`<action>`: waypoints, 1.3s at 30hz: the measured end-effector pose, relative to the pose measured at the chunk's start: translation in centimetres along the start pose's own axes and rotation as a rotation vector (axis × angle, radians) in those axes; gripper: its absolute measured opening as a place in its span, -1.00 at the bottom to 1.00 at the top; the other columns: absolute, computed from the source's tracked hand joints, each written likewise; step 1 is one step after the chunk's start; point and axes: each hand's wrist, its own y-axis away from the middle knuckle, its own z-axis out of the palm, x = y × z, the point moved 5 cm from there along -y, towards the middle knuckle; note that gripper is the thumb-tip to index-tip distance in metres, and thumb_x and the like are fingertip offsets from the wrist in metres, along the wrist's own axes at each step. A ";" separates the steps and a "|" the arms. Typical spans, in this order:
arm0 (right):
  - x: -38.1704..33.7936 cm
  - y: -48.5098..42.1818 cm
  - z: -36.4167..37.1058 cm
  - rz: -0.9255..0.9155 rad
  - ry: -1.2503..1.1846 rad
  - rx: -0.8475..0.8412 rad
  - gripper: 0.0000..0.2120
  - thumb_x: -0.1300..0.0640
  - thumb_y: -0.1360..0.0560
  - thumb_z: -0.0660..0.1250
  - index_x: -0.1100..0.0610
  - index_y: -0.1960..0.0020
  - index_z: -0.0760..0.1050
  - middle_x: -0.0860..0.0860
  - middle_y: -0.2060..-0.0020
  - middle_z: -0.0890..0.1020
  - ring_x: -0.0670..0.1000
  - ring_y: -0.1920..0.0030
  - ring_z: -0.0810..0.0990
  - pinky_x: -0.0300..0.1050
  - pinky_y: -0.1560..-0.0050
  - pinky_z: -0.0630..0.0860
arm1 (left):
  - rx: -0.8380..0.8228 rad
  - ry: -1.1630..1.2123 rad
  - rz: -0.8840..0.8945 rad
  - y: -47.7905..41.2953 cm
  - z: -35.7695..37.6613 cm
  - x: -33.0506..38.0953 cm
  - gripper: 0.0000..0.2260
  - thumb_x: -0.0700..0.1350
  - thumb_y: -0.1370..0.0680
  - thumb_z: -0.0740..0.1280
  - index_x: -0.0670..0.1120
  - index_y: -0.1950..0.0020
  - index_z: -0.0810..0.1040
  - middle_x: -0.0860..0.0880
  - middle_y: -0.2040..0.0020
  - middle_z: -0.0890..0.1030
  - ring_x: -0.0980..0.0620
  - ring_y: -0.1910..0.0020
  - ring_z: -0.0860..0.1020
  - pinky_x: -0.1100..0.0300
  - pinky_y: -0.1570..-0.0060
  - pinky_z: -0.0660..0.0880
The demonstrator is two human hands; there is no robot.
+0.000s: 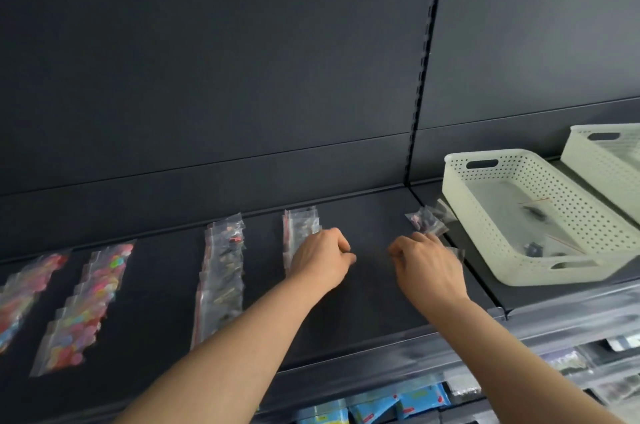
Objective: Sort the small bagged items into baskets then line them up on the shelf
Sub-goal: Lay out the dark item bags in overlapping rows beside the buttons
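The loose bags [427,219] lie heaped right of centre on the shelf [363,302], just beside the near basket [512,271]; they look featherlight, limp and slick, so pinch one by its sealed edge. Your right hand [427,267] curls its fingers at the heap's near edge; your left hand [322,257] curls over a laid row [300,222]; whether either grips a bag cannot be told.

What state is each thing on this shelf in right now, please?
Near basket: upright, few items inside.
Far basket: upright, contents unclear.
Bag rows: lined up flat, overlapping.
Loose bags: unsorted heap, outside both baskets.
Left grip: fingers curled over one row, hold unclear.
Right grip: fingers curled beside the heap, hold unclear.
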 end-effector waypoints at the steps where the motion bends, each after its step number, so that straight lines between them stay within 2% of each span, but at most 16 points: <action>1: 1.2 0.0 -0.4 0.008 0.014 -0.006 -0.72 0.15 -0.56 0.16 -0.07 -0.19 0.50 -0.08 -0.10 0.54 0.03 -0.19 0.43 -0.11 0.03 0.41 | -0.019 -0.004 0.012 -0.2 0.8 1.4 -0.91 0.04 -0.52 0.40 0.07 0.04 0.58 0.07 -0.01 0.63 0.02 -0.05 0.58 0.11 -0.01 0.52; 4: 4.1 0.5 -1.1 0.020 0.023 -0.025 -0.55 0.26 -0.49 0.19 -0.01 -0.35 0.35 -0.03 -0.26 0.45 0.07 -0.27 0.36 -0.08 -0.13 0.39 | -0.068 -0.010 0.030 -0.9 3.0 5.1 -0.89 0.06 -0.54 0.37 0.06 0.01 0.62 0.05 -0.05 0.64 -0.01 -0.09 0.57 0.11 -0.02 0.51; 7: 6.2 1.0 -1.0 0.064 -0.069 -0.062 -0.44 0.34 -0.46 0.18 0.07 -0.43 0.21 0.03 -0.31 0.39 0.09 -0.29 0.36 -0.09 -0.21 0.36 | -0.077 -0.036 0.011 -1.6 4.7 7.9 -0.75 0.09 -0.56 0.34 0.01 -0.16 0.59 0.00 -0.15 0.62 -0.05 -0.15 0.56 0.10 -0.05 0.51; 9: 7.1 0.9 -0.6 0.070 -0.158 -0.105 -0.45 0.36 -0.48 0.17 0.09 -0.43 0.19 0.06 -0.26 0.43 0.08 -0.23 0.43 -0.12 -0.16 0.38 | -0.093 -0.069 -0.028 -2.1 5.7 8.9 -0.64 0.13 -0.55 0.35 -0.04 -0.25 0.53 -0.03 -0.20 0.59 -0.08 -0.17 0.55 0.10 -0.05 0.50; 11: 7.6 0.7 -0.6 0.047 -0.186 -0.140 -0.53 0.30 -0.51 0.21 0.08 -0.38 0.26 0.05 -0.19 0.49 0.06 -0.17 0.48 -0.14 -0.07 0.41 | -0.094 -0.053 -0.064 -2.5 6.5 9.3 -0.58 0.11 -0.52 0.40 -0.06 -0.28 0.48 -0.03 -0.17 0.58 -0.07 -0.15 0.55 0.10 -0.04 0.50; 14: 8.1 0.3 -0.7 -0.002 -0.134 -0.138 -0.61 0.24 -0.52 0.22 0.05 -0.34 0.34 0.02 -0.15 0.54 0.07 -0.16 0.48 -0.13 -0.07 0.39 | 0.006 0.117 -0.087 -2.7 6.9 9.6 -0.64 -0.07 -0.53 0.41 -0.06 -0.29 0.45 0.04 -0.04 0.62 0.02 -0.07 0.55 0.13 -0.04 0.51; 16: 8.5 0.1 -0.6 -0.005 -0.174 -0.137 -0.61 0.25 -0.54 0.22 0.04 -0.35 0.36 0.01 -0.17 0.54 0.06 -0.15 0.49 -0.16 -0.09 0.39 | 0.075 0.141 -0.092 -2.5 6.5 9.7 -0.74 -0.09 -0.55 0.37 -0.05 -0.22 0.49 0.05 -0.01 0.61 0.03 -0.03 0.55 0.17 0.02 0.48; 18: 8.7 -0.1 -0.3 0.040 -0.355 -0.176 -0.61 0.26 -0.56 0.21 0.06 -0.36 0.38 0.03 -0.20 0.53 0.05 -0.14 0.53 -0.20 -0.07 0.42 | 0.064 0.068 -0.096 -2.1 6.4 9.7 -0.86 0.00 -0.55 0.36 -0.03 -0.04 0.55 0.02 0.03 0.63 0.01 0.02 0.58 0.15 0.09 0.50; 21: 8.5 -0.6 -0.1 0.039 -0.510 -0.206 -0.59 0.28 -0.56 0.21 0.12 -0.39 0.36 0.07 -0.24 0.51 0.05 -0.17 0.54 -0.21 -0.13 0.44 | -0.037 0.010 -0.155 -1.4 6.7 9.2 -0.67 0.20 -0.50 0.36 -0.07 0.14 0.59 -0.05 0.16 0.66 -0.08 0.12 0.63 0.05 0.15 0.59; 23: 8.2 -0.7 0.0 0.027 -0.556 -0.239 -0.54 0.32 -0.53 0.22 0.13 -0.42 0.33 0.06 -0.26 0.51 0.03 -0.21 0.53 -0.22 -0.17 0.43 | -0.055 0.047 -0.201 -1.1 6.7 8.8 -0.59 0.26 -0.41 0.44 -0.08 0.04 0.57 -0.04 0.08 0.65 -0.07 0.07 0.62 0.03 0.10 0.60; 26: 7.9 -0.6 -0.1 0.011 -0.545 -0.233 -0.52 0.32 -0.51 0.25 0.12 -0.41 0.34 0.06 -0.27 0.50 0.03 -0.22 0.52 -0.20 -0.20 0.44 | -0.048 -0.064 -0.232 -0.7 6.3 8.6 -0.45 0.16 -0.36 0.54 -0.07 -0.21 0.46 -0.03 -0.10 0.60 -0.05 -0.08 0.58 0.06 -0.05 0.54; 28: 7.8 -0.5 -0.2 -0.023 -0.464 -0.225 -0.55 0.27 -0.50 0.28 0.11 -0.38 0.38 0.06 -0.25 0.50 0.05 -0.18 0.53 -0.14 -0.18 0.47 | -0.058 -0.103 -0.241 -0.4 6.3 8.5 -0.55 0.05 -0.42 0.53 -0.06 -0.23 0.51 -0.05 -0.15 0.60 -0.05 -0.11 0.57 0.08 -0.09 0.53; 31: 7.6 -0.4 -0.1 -0.021 -0.444 -0.249 -0.60 0.22 -0.50 0.30 0.11 -0.34 0.41 0.06 -0.19 0.53 0.06 -0.14 0.54 -0.11 -0.15 0.49 | -0.058 -0.088 -0.204 0.2 6.2 8.6 -0.88 0.00 -0.50 0.45 0.02 0.01 0.63 0.00 -0.08 0.63 -0.01 -0.05 0.57 0.14 -0.01 0.52; 34: 7.2 -0.4 -0.1 0.007 -0.436 -0.200 -0.49 0.19 -0.50 0.31 0.09 -0.42 0.29 0.04 -0.29 0.47 0.06 -0.25 0.47 -0.05 -0.21 0.47 | -0.005 -0.098 -0.119 0.6 5.4 8.6 -0.92 0.01 -0.57 0.35 0.02 0.03 0.54 0.03 -0.05 0.61 -0.01 -0.04 0.54 0.13 0.05 0.46; 37: 6.4 -0.6 -0.6 -0.002 -0.476 -0.152 -0.34 0.09 -0.50 0.35 0.09 -0.51 0.13 0.04 -0.40 0.34 0.07 -0.36 0.35 -0.05 -0.28 0.38 | 0.053 -0.045 -0.010 0.8 4.1 8.5 -0.98 -0.09 -0.59 0.31 0.02 0.01 0.49 0.05 -0.01 0.60 0.01 0.01 0.54 0.10 0.07 0.48; 39: 5.7 -0.9 -0.4 0.018 -0.591 -0.187 -0.33 0.05 -0.49 0.37 0.12 -0.50 0.16 0.05 -0.36 0.41 0.05 -0.33 0.40 -0.07 -0.27 0.40 | 0.050 0.004 0.062 1.1 3.2 8.3 -0.91 -0.15 -0.57 0.32 0.03 -0.03 0.50 0.08 0.04 0.61 0.03 0.03 0.55 0.10 0.04 0.51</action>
